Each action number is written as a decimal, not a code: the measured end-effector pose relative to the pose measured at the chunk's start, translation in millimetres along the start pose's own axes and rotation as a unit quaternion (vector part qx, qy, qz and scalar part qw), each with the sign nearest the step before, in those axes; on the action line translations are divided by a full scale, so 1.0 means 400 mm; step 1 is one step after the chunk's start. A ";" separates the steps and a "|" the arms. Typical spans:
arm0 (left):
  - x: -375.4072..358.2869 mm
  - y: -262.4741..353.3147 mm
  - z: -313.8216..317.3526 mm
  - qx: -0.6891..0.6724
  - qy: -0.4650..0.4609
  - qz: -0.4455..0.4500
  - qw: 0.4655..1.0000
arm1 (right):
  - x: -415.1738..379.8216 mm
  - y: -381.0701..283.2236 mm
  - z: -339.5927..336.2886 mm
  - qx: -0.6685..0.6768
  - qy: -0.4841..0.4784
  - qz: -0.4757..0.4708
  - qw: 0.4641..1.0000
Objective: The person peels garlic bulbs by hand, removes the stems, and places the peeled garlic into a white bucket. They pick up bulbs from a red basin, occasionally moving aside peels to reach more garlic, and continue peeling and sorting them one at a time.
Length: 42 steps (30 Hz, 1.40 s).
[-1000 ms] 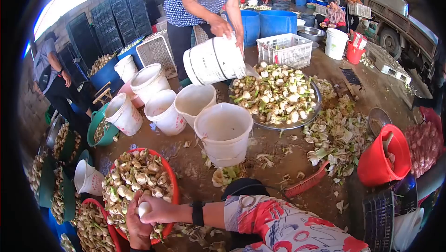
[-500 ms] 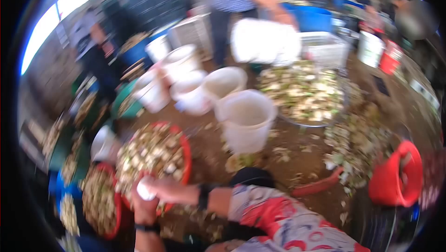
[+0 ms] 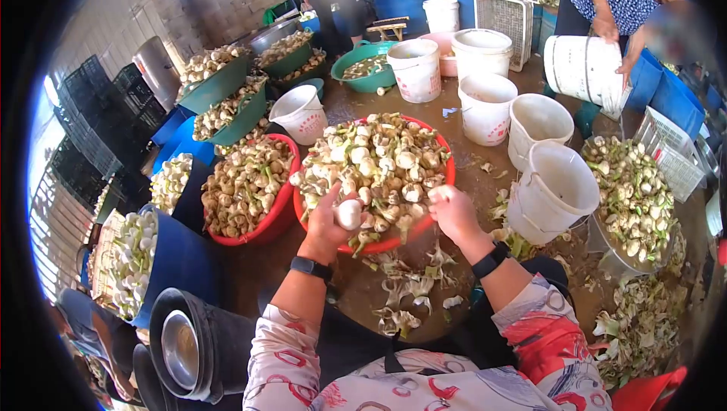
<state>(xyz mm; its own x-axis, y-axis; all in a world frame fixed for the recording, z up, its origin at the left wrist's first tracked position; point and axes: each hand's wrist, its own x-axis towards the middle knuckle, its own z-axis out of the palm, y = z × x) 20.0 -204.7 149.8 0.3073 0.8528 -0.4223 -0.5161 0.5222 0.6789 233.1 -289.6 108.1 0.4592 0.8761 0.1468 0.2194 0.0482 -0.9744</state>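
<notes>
My left hand [image 3: 327,223] holds a white peeled bulb [image 3: 349,214] over the near edge of a red basin [image 3: 448,172] heaped with unpeeled bulbs. My right hand [image 3: 454,212] is closed around a small pale piece at the basin's right rim. Both wrists wear black bands, and my sleeves are red and white patterned. Peelings [image 3: 405,290] lie on the wet ground just under my hands.
A second red basin [image 3: 246,184] of bulbs sits to the left, with green tubs [image 3: 219,85] and blue barrels [image 3: 178,259] beyond. Several white buckets [image 3: 553,191] stand to the right. A person in a blue top tips a white bucket [image 3: 587,66] at the far right.
The view has swung left, so the red basin now sits in the middle. My hands have come apart: the left keeps the white bulb, the right has moved to the basin's right rim.
</notes>
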 end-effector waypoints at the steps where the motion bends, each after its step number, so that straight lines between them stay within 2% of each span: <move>1: 0.031 0.016 -0.038 -0.050 -0.011 -0.051 0.997 | 0.000 -0.001 -0.003 -0.089 -0.008 0.022 0.996; 2: 0.064 0.026 -0.077 -0.102 -0.020 -0.104 0.989 | -0.001 0.003 -0.002 -0.178 -0.017 0.048 0.983; 4: 0.074 0.031 -0.100 -0.089 0.007 -0.089 0.992 | 0.029 0.084 0.036 -0.223 -0.045 0.072 0.971; 6: 0.056 0.021 -0.103 -0.084 0.033 -0.064 0.994 | 0.062 0.152 0.069 -0.388 -0.179 0.096 0.899; 7: 0.042 0.017 -0.088 -0.100 0.042 -0.059 0.992 | 0.071 0.181 0.099 -0.410 -0.196 0.095 0.886; 8: 0.040 0.005 -0.088 -0.115 0.044 -0.067 0.990 | 0.079 0.228 0.142 -0.401 -0.166 0.077 0.898; 9: 0.039 -0.007 -0.092 -0.082 0.008 -0.046 0.996 | 0.079 0.231 0.179 -0.415 -0.159 0.047 0.895; 10: 0.037 -0.008 -0.092 -0.046 -0.030 -0.019 0.998 | 0.083 0.216 0.214 -0.542 -0.259 -0.032 0.799; 11: 0.026 -0.007 -0.084 -0.031 -0.025 -0.014 0.999 | 0.091 0.230 0.244 -0.603 -0.344 -0.004 0.720; 12: 0.025 -0.012 -0.086 -0.052 -0.026 -0.005 0.998 | 0.082 0.302 0.291 -0.642 -0.210 0.042 0.736; 13: 0.017 -0.008 -0.083 -0.047 -0.027 0.003 0.999 | 0.102 0.357 0.324 -0.653 -0.214 0.099 0.720; 14: 0.004 0.003 -0.070 -0.029 0.002 0.004 1.000 | 0.104 0.353 0.340 -0.668 -0.175 0.100 0.716; 16: -0.002 0.005 -0.074 -0.047 0.005 -0.014 0.999 | 0.156 0.260 0.278 -0.646 -0.422 0.024 0.635; 18: -0.007 0.003 -0.059 -0.051 -0.005 -0.017 0.999 | 0.201 0.271 0.232 -0.625 -0.479 -0.058 0.613; 20: -0.005 -0.005 -0.042 -0.041 -0.005 -0.008 0.999 | 0.208 0.270 0.234 -0.652 -0.455 -0.043 0.606; 22: -0.004 -0.018 -0.029 -0.044 -0.020 -0.024 0.999 | 0.176 0.270 0.248 -0.653 -0.377 -0.128 0.644; 23: -0.003 -0.022 -0.023 -0.040 -0.014 -0.034 0.999 | 0.152 0.256 0.239 -0.627 -0.375 -0.194 0.655; 24: 0.002 -0.027 -0.019 -0.037 -0.014 -0.032 0.999 | 0.136 0.276 0.232 -0.625 -0.373 -0.195 0.658; 26: 0.006 -0.052 -0.020 -0.025 -0.016 -0.034 0.999 | 0.103 0.343 0.217 -0.561 -0.276 -0.178 0.760; 27: 0.007 -0.059 -0.014 -0.023 -0.015 -0.028 0.999 | 0.131 0.355 0.205 -0.535 -0.317 -0.149 0.769; 28: 0.018 -0.078 -0.024 -0.032 -0.031 -0.003 0.999 | 0.159 0.328 0.198 -0.575 -0.328 -0.173 0.730; 29: 0.029 -0.091 -0.035 -0.040 -0.032 -0.007 0.999 | 0.176 0.311 0.198 -0.565 -0.315 -0.155 0.747; 30: 0.032 -0.098 -0.046 -0.046 -0.036 -0.013 0.998 | 0.183 0.320 0.196 -0.603 -0.369 -0.119 0.697; 31: 0.034 -0.090 -0.046 -0.051 -0.020 -0.035 0.998 | 0.174 0.318 0.196 -0.607 -0.381 -0.105 0.690; 32: 0.030 -0.088 -0.052 -0.057 -0.009 -0.055 0.997 | 0.156 0.340 0.203 -0.591 -0.339 -0.094 0.726; 34: 0.042 -0.094 -0.063 -0.077 -0.028 -0.033 0.996 | 0.148 0.308 0.190 -0.566 -0.338 -0.103 0.745; 35: 0.043 -0.094 -0.067 -0.086 -0.007 -0.058 0.995 | 0.163 0.291 0.170 -0.549 -0.321 -0.123 0.762; 36: 0.041 -0.095 -0.067 -0.097 0.014 -0.085 0.992 | 0.186 0.242 0.148 -0.533 -0.304 -0.141 0.777; 37: 0.036 -0.100 -0.061 -0.063 0.013 -0.102 0.993 | 0.201 0.160 0.129 -0.478 -0.259 -0.077 0.836; 38: 0.032 -0.104 -0.050 -0.068 0.008 -0.101 0.993 | 0.204 0.074 0.105 -0.450 -0.246 -0.094 0.853; 40: 0.019 -0.106 -0.026 -0.137 -0.064 -0.227 0.962 | 0.180 -0.047 0.076 -0.384 -0.242 -0.165 0.876; 42: 0.004 -0.095 0.000 -0.206 -0.234 -0.237 0.920 | 0.132 -0.117 0.063 -0.305 -0.245 -0.228 0.891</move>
<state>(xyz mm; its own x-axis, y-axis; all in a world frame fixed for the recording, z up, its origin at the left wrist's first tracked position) 40.2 -223.4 123.3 0.8374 0.4901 -0.2421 -0.4641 0.8714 0.1588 225.4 -233.6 157.0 -0.1971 0.9436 0.2660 0.7836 0.3147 -0.5357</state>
